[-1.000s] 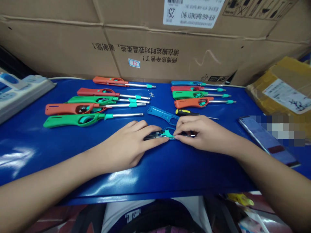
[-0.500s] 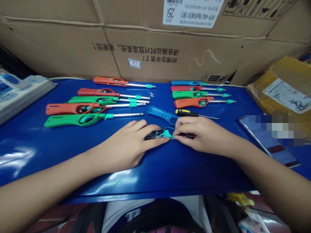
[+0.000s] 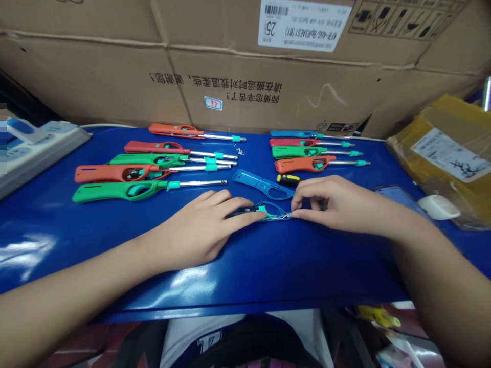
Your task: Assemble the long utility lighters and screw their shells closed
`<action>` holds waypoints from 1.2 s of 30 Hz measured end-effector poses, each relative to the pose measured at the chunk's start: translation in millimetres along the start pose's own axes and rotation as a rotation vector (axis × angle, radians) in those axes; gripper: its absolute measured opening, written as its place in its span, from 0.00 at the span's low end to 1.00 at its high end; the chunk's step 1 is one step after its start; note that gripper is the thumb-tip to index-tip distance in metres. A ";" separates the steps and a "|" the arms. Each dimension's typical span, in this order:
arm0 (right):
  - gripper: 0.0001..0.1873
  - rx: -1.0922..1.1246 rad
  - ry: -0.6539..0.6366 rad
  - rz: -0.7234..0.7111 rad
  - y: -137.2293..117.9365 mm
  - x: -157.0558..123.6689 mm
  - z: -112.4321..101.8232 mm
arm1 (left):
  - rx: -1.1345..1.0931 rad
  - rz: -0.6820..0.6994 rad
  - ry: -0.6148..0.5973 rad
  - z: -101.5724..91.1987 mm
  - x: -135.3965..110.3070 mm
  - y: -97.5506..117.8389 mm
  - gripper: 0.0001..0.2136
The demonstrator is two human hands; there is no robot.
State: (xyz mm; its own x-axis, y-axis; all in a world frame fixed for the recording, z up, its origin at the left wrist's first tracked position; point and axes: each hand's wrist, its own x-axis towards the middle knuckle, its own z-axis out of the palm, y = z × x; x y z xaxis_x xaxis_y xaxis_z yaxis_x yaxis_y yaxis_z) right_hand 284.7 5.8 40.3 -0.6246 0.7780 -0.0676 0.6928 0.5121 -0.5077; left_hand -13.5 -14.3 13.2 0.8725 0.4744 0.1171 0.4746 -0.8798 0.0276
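On the blue table (image 3: 268, 266) lies an opened blue lighter (image 3: 268, 210) with a teal trigger and dark insides showing. My left hand (image 3: 203, 230) presses its handle end down with curled fingers. My right hand (image 3: 330, 204) pinches the other end, where the thin metal part sticks out. A loose blue shell half (image 3: 261, 184) lies just behind them. A black and yellow screwdriver (image 3: 288, 179) sits behind my right hand, partly hidden by it.
Several red and green long lighters (image 3: 153, 168) lie at the left, and another row (image 3: 307, 151) at the back right. Cardboard boxes (image 3: 245, 66) wall off the back. A phone (image 3: 399, 197), a white object (image 3: 438, 206) and a yellow parcel (image 3: 448, 148) lie at the right; a white device (image 3: 34, 148) at the far left.
My right hand has slid a little to the right along the lighter, uncovering its trigger loop. My left hand has stayed in place.
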 end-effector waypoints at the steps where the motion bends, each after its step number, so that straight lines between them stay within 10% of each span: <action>1: 0.08 0.000 -0.013 0.026 -0.3 0.8 1.2 | -0.002 0.000 -0.001 0.0 -0.2 -0.4 0.29; 23: 0.04 -0.150 0.275 -0.103 8.8 13.6 24.5 | -0.177 -0.159 0.200 -5.7 -2.1 -14.5 0.23; 29: 0.11 0.304 0.515 0.081 -8.0 14.8 27.7 | 0.007 -0.147 0.407 -10.0 -2.5 -18.1 0.23; 36: 0.22 0.770 0.329 0.209 -18.3 12.0 22.5 | 0.133 -0.077 0.415 -14.5 -6.2 -23.5 0.21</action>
State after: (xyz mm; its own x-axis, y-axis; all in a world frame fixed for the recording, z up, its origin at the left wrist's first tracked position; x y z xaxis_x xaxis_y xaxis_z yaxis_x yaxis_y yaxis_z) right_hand 256.4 -2.4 29.5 -0.2927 0.9556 -0.0331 0.2703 0.0495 -0.9615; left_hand -31.7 2.9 26.2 0.7264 0.4618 0.5089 0.5710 -0.8177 -0.0731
